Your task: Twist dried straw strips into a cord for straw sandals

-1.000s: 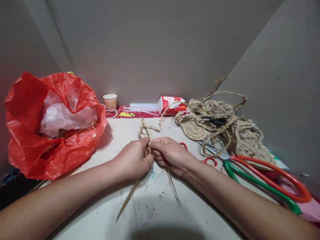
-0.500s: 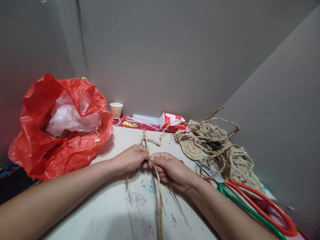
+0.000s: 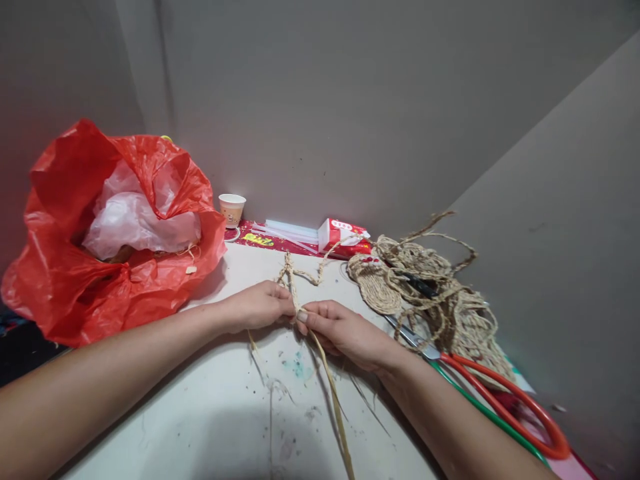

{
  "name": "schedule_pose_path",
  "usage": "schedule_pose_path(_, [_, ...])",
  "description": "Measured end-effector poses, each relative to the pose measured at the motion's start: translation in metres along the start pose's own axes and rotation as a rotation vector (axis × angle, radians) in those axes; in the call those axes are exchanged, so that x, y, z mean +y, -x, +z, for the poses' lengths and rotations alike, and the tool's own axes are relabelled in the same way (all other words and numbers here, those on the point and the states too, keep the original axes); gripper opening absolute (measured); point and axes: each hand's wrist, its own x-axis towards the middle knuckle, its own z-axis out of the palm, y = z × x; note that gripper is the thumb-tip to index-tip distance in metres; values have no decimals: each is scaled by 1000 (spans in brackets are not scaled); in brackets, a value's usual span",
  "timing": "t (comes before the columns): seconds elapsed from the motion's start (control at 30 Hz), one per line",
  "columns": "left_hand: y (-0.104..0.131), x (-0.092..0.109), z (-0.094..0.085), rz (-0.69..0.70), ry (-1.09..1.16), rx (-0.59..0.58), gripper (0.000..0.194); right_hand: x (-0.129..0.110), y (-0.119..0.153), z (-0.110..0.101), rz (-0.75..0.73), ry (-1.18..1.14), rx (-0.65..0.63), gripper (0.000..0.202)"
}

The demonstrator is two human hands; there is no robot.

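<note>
Over the white tabletop (image 3: 225,407), my left hand (image 3: 265,305) pinches a thin braided straw cord (image 3: 294,288) from the left. My right hand (image 3: 337,328) meets it at the lower end of the braid, its thumb and forefinger closed on the strands. Loose flat straw strands (image 3: 333,387) hang from the fingers towards the near edge, and short ends stick out below my left hand. Past my hands the cord runs back and bends right towards a tissue pack (image 3: 345,238).
An open red plastic bag (image 3: 125,287) stands at left, a paper cup (image 3: 232,210) behind it. Clear plastic strips (image 3: 290,232) lie at the back. Coiled straw rope (image 3: 450,300) and large scissors (image 3: 495,400) with red and green handles lie at right.
The view has shifted slightly. The hanging strands now slant further right at their lower ends. Both hands stay closed at the braid, drawn marginally apart at the fingers.
</note>
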Motion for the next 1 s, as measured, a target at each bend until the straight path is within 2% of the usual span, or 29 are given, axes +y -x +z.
schedule_pose_path(0.1, [2,1,1,-54,122,-63,21,-2,1,0,-14,68,9,31])
schedule_pose_path(0.23, [2,1,4,-83,198,-39,20,-4,2,1,-66,268,60,27])
schedule_pose_path(0.37, [1,-2,7,-37,115,30,18,-8,5,3,-137,476,106,29])
schedule_pose_path(0.5, [0,-5,9,29,-54,121,20,-13,10,0,-139,634,194,27])
schedule_pose_path(0.67, [0,-7,11,72,-144,161,19,-14,13,8,-107,623,216,26])
schedule_pose_path(0.8, [0,-8,12,44,-8,159,17,-9,14,26,-152,620,203,27])
schedule_pose_path(1.0, [5,-1,11,-100,252,85,22,-3,15,36,-158,864,274,29])
